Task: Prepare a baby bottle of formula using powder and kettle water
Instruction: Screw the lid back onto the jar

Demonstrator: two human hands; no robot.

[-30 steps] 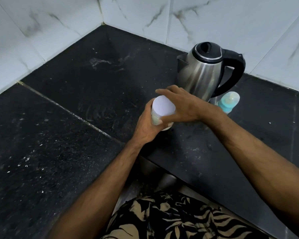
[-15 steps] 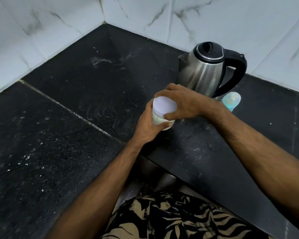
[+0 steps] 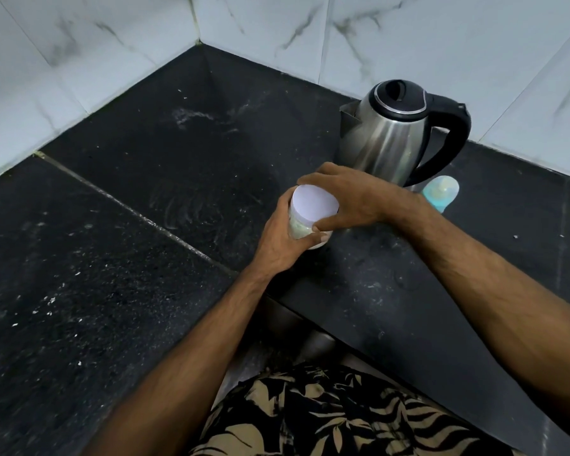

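Observation:
A small clear jar of pale powder (image 3: 299,229) with a white lid (image 3: 314,206) stands on the black counter. My left hand (image 3: 282,240) grips the jar's body from the left. My right hand (image 3: 349,199) comes over from the right, its fingers and thumb curled round the rim of the lid. Behind them stands a steel kettle (image 3: 387,139) with a black lid and handle. A baby bottle (image 3: 440,192) with a teal collar stands to the kettle's right, partly hidden by my right wrist.
The black stone counter (image 3: 145,225) runs into a corner of white marble wall tiles (image 3: 79,60). Its front edge cuts inward near my body, where patterned shorts (image 3: 326,416) show. A seam crosses the counter on the left.
My right hand's fingers have shifted round the lid and closed tighter on its rim. The jar and my left hand stay in place.

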